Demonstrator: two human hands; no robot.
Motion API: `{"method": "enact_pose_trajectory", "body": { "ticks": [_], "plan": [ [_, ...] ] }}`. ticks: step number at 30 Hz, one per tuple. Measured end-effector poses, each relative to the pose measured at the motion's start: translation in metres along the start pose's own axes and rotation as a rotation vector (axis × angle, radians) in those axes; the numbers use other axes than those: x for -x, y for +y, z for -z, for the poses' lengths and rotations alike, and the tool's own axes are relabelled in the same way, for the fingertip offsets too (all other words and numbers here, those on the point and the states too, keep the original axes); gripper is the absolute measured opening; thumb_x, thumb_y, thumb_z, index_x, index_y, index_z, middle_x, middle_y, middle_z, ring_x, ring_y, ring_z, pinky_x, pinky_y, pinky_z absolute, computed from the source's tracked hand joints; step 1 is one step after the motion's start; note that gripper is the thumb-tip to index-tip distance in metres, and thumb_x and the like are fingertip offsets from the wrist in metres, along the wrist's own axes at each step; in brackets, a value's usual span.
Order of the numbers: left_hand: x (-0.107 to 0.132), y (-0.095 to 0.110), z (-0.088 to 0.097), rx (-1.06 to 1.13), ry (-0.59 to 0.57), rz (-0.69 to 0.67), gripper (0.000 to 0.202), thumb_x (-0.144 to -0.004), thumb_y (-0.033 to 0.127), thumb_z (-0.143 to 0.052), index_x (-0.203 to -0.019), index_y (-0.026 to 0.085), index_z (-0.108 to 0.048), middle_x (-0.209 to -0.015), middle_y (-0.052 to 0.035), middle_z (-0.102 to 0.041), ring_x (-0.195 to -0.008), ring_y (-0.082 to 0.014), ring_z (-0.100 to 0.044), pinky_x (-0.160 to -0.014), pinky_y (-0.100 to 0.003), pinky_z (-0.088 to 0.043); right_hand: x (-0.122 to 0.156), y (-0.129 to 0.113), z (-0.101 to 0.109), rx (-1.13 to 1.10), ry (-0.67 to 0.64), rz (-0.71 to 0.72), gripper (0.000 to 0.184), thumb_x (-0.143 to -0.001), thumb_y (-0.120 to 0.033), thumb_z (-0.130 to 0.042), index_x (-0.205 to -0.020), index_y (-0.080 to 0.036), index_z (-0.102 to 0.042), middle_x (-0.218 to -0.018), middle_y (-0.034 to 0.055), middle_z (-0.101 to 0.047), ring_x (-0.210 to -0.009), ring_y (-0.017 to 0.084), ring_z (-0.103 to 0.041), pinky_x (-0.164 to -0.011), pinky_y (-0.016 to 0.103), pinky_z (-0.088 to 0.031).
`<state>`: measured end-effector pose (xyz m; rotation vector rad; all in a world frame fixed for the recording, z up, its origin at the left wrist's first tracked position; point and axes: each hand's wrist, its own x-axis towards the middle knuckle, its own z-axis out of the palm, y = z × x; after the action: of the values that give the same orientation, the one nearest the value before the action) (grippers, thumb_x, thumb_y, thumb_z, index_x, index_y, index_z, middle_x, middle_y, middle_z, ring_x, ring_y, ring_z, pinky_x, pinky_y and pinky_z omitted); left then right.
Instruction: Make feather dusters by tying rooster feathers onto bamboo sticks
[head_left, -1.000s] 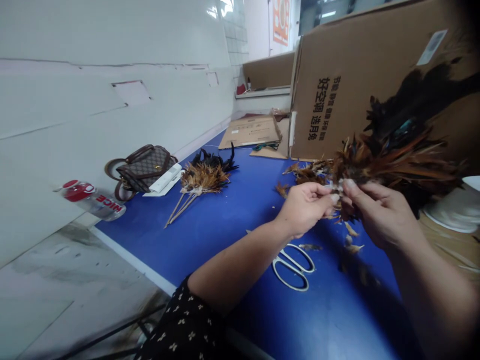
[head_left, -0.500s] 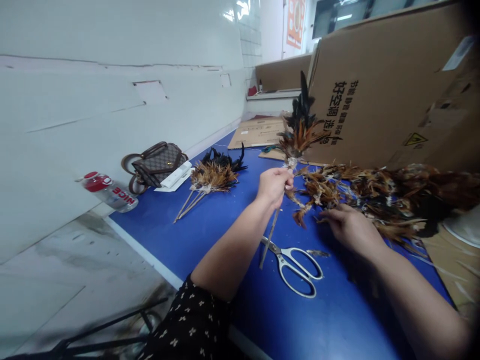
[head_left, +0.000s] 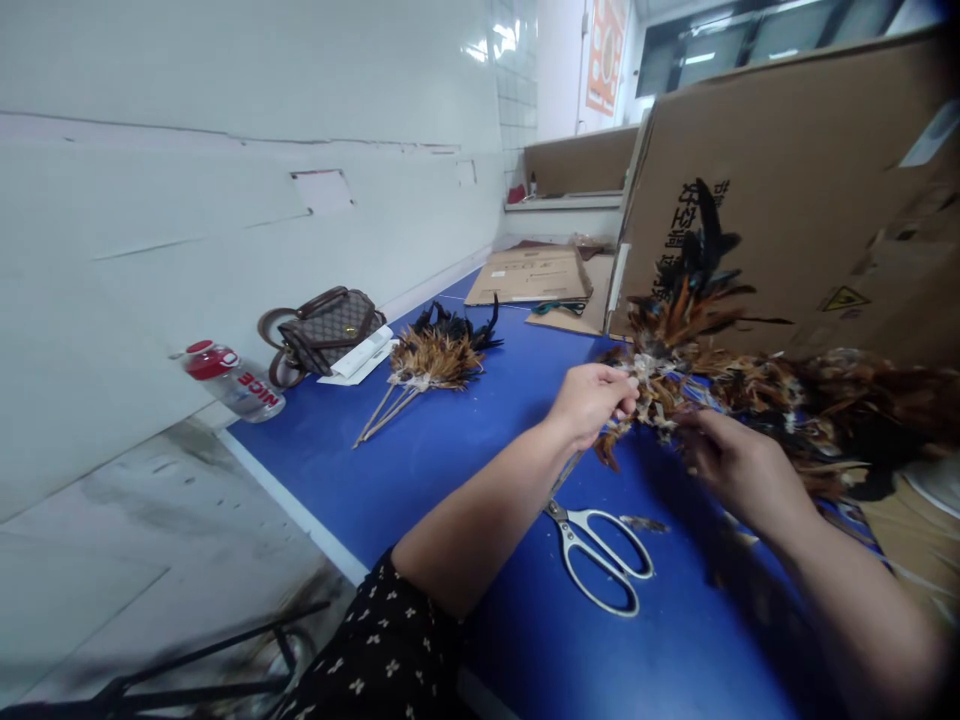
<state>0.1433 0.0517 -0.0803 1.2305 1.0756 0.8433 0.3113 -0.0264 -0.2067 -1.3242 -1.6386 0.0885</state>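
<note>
My left hand (head_left: pixel 596 400) is closed round the stick of a feather duster (head_left: pixel 686 295), just below its feathers. Black plumes top the duster, with brown ones beneath and a pale binding near my fingers. The lower stick is mostly hidden behind my forearm. My right hand (head_left: pixel 742 465) is at the near edge of a pile of loose brown and black feathers (head_left: pixel 757 385), its fingers drawn together; what they pinch is not clear. Silver-handled scissors (head_left: pixel 604 560) lie below my hands, blades partly hidden by my left arm.
Several finished-looking feather dusters (head_left: pixel 435 358) lie left on the blue table (head_left: pixel 480 440). Behind them are a brown patterned handbag (head_left: pixel 334 335) and a bottle (head_left: pixel 236 380). A large cardboard box (head_left: pixel 795 220) stands behind the pile; flat cardboard (head_left: pixel 529 275) lies at the back.
My left hand has carried the duster right and lowered it, so its feathers now overlap the pile. My right hand has shifted slightly right, fingers still together. The view has turned slightly left.
</note>
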Motion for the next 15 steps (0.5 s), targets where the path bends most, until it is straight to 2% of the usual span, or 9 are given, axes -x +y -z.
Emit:
{"method": "enact_pose_trajectory", "body": {
  "ticks": [2, 4, 7, 12, 15],
  "plan": [
    [0.003, -0.002, -0.003, -0.064, -0.041, 0.022, 0.014, -0.089, 0.007, -0.070, -0.077, 0.009, -0.064, -0.065, -0.0032, -0.066, -0.049, -0.0070, -0.055, -0.048, -0.020, -0.038, -0.006, -0.008, 0.008, -0.013, 0.103, 0.085, 0.012, -0.104, -0.023, -0.059, -0.111, -0.020, -0.069, -0.101, 0.0058, -0.075, -0.087, 0.019, -0.074, -0.079, 0.029, -0.056],
    [0.007, -0.003, -0.006, -0.131, -0.080, 0.040, 0.016, -0.092, 0.007, -0.066, -0.076, 0.009, -0.065, -0.062, -0.0030, -0.065, -0.048, -0.0068, -0.054, -0.048, -0.019, -0.039, -0.010, -0.015, 0.014, -0.002, 0.186, 0.186, 0.011, -0.104, -0.019, -0.060, -0.110, -0.019, -0.068, -0.105, 0.0072, -0.074, -0.093, 0.019, -0.073, -0.087, 0.029, -0.057],
    [0.013, -0.005, -0.012, -0.206, -0.108, 0.080, 0.012, -0.092, 0.007, -0.066, -0.081, 0.010, -0.065, -0.056, -0.0020, -0.064, -0.045, -0.0076, -0.053, -0.048, -0.019, -0.039, -0.011, -0.018, 0.019, 0.057, 0.207, 0.254, 0.015, -0.103, -0.014, -0.058, -0.114, -0.018, -0.068, -0.114, 0.0108, -0.073, -0.102, 0.022, -0.072, -0.094, 0.033, -0.058],
    [0.019, -0.009, -0.019, -0.238, -0.142, 0.130, 0.011, -0.094, 0.011, -0.068, -0.084, 0.010, -0.065, -0.057, -0.0021, -0.065, -0.042, -0.0062, -0.051, -0.046, -0.018, -0.038, -0.007, -0.021, 0.019, 0.018, 0.148, 0.191, 0.022, -0.102, -0.016, -0.056, -0.117, -0.021, -0.070, -0.121, 0.0117, -0.073, -0.108, 0.026, -0.072, -0.099, 0.041, -0.059],
    [0.018, -0.010, -0.022, -0.118, -0.104, 0.125, 0.011, -0.091, 0.005, -0.066, -0.083, 0.010, -0.062, -0.063, -0.0015, -0.066, -0.044, -0.0057, -0.052, -0.044, -0.018, -0.037, -0.009, -0.031, 0.020, -0.069, 0.223, 0.125, 0.024, -0.101, -0.018, -0.059, -0.120, -0.025, -0.071, -0.127, 0.0095, -0.071, -0.111, 0.025, -0.072, -0.102, 0.042, -0.059]
  ]
}}
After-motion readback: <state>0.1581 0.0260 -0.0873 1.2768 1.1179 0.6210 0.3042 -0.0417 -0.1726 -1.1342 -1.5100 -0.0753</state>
